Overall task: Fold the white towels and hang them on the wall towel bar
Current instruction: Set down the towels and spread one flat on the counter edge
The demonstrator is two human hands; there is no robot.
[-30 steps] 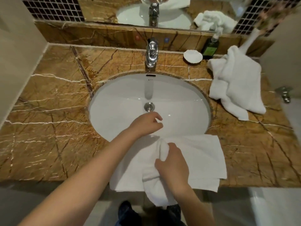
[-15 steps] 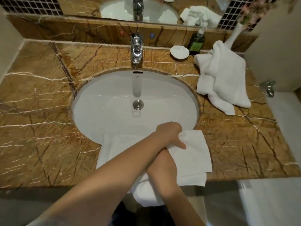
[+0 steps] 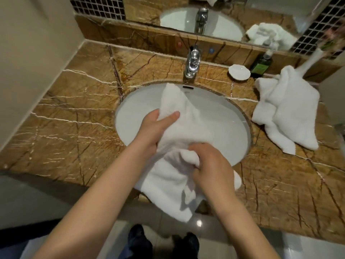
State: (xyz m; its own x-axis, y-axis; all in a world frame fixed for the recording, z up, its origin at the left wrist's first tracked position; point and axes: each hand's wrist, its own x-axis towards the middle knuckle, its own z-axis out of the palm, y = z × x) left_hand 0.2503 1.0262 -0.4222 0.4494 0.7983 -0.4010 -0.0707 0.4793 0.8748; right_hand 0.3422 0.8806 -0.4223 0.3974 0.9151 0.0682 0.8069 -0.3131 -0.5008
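Single head-worn wide-angle view, looking forward and steeply down onto the sink (image 3: 224, 118), close above it, white towel (image 3: 186, 131) nearest the lens over the sink's near rim, desk (image 3: 74, 118) spreading either side of the sink, mirror (image 3: 186, 21) behind it, shoes (image 3: 139, 238) below it.

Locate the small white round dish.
Head view, upper right: the dish sits on the brown marble counter, between the chrome faucet and dark green bottle.

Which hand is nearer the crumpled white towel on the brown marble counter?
Right. The right hand lies left of the crumpled white towel and nearer the person; the left hand lies farther left.
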